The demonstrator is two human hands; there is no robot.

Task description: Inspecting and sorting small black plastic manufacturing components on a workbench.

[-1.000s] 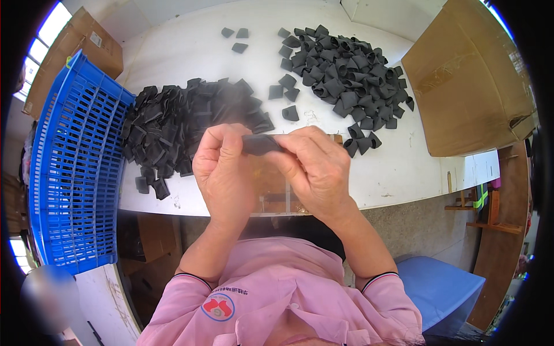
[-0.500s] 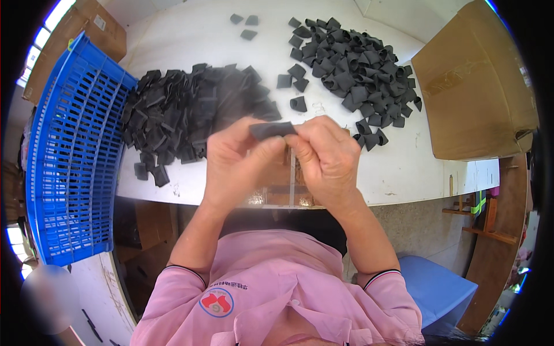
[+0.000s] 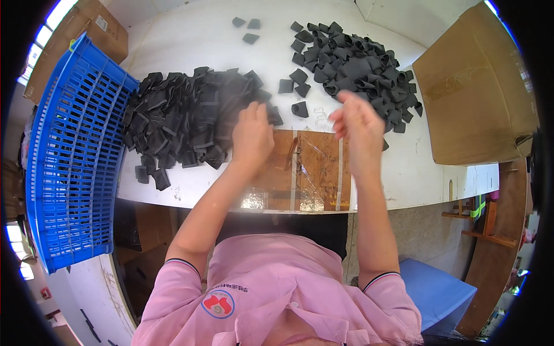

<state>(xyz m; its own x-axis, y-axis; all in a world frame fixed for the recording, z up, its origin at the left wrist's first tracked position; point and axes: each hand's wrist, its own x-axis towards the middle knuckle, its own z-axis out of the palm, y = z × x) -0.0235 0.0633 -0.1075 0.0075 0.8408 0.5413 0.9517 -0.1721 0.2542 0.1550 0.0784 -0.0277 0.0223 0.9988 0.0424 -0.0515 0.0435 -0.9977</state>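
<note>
My left hand (image 3: 253, 137) reaches to the right edge of a heap of flat black fabric pieces (image 3: 173, 118); its fingers are stretched toward them and nothing shows in them. My right hand (image 3: 360, 124), smeared by motion, hangs just in front of a second heap of black tube-like pieces (image 3: 369, 72), fingers apart and empty. One larger-looking black piece (image 3: 356, 69) shows over that second heap; whether it rests or is in the air I cannot tell. Between the heaps lies a single curled black piece (image 3: 299, 109), with a few more behind it.
A brown taped board (image 3: 320, 173) lies at the table's front edge before me. At the left stands a tilted blue plastic crate (image 3: 81, 155), a cardboard box (image 3: 95, 40) behind it. A large cardboard box (image 3: 476, 86) borders the right. A blue stool (image 3: 435, 291) is below right.
The black piece held between both hands has left them. My hands have parted: the left has moved to the left heap, the right toward the right heap, uncovering the brown board.
</note>
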